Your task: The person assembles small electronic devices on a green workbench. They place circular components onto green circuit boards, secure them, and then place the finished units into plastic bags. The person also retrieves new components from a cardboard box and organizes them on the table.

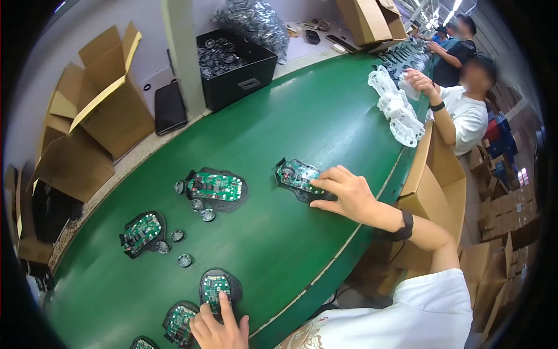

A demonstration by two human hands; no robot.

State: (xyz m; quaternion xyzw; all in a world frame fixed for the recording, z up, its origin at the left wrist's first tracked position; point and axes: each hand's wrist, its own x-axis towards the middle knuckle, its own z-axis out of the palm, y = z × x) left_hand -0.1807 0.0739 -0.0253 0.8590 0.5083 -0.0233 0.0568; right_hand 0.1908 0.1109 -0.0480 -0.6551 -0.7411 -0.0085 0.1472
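Note:
My right hand point(349, 195), a black band on its wrist, has thumb and fingers around the near right end of a black plastic housing with a green circuit board point(296, 176). The housing is on the green belt. My left hand point(220, 327) lies at the front edge with its fingers spread. Its index fingertip touches the green board of another black housing point(216, 284). Just left of that hand is a similar housing point(180, 321). Two more board-carrying housings, one larger point(218, 187) and one at the left point(143, 234), lie farther off with several small round dark parts point(185, 260).
A black bin point(238, 70) of round parts and a clear bag point(256, 26) stand behind the belt. Cardboard boxes point(116, 110) line the left; another box point(433, 174) stands at the right edge. White plastic frames point(395, 107) lie near a co-worker in white point(471, 119).

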